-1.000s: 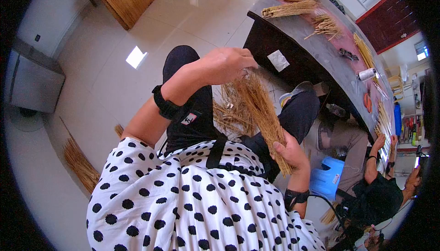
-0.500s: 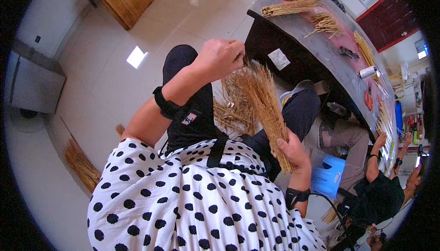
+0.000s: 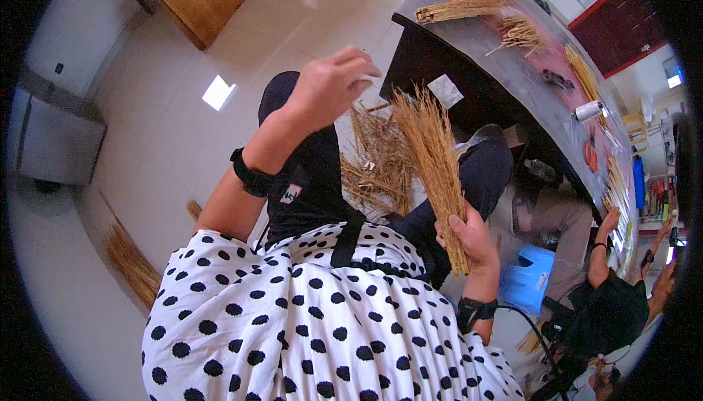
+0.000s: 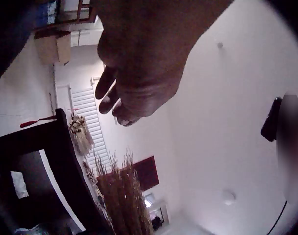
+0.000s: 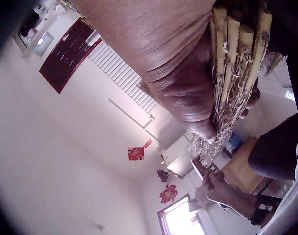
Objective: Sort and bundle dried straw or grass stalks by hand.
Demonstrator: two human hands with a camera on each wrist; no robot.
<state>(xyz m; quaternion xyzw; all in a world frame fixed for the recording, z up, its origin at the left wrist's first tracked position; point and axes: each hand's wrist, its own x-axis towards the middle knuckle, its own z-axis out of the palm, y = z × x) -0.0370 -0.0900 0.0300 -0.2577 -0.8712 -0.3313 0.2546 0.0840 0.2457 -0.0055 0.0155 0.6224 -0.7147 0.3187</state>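
In the head view my right hand (image 3: 472, 238) grips a brush-like bundle of dry stalks (image 3: 430, 152) near its cut ends, its bushy tips pointing up. The right wrist view shows that hand (image 5: 188, 93) wrapped around the thick stalks (image 5: 229, 58). My left hand (image 3: 329, 90) is raised apart from the bundle, up and left of its tips, fingers bent. A thin pale thing (image 3: 367, 79) shows between its fingers, too small to identify. From the left wrist, the hand (image 4: 141, 73) hangs above the bundle's tips (image 4: 122, 196).
Loose straw (image 3: 377, 163) lies on the floor between the knees. At the right, a long table (image 3: 480, 46) holds more bundles and a thread spool (image 3: 588, 111). A blue stool (image 3: 527, 276) and another person (image 3: 615, 306) are beyond the right arm. Stalks (image 3: 132, 262) lean at left.
My left hand has moved up and left, away from the bundle's tips. The right hand keeps its grip, and the bundle has swung slightly more upright.
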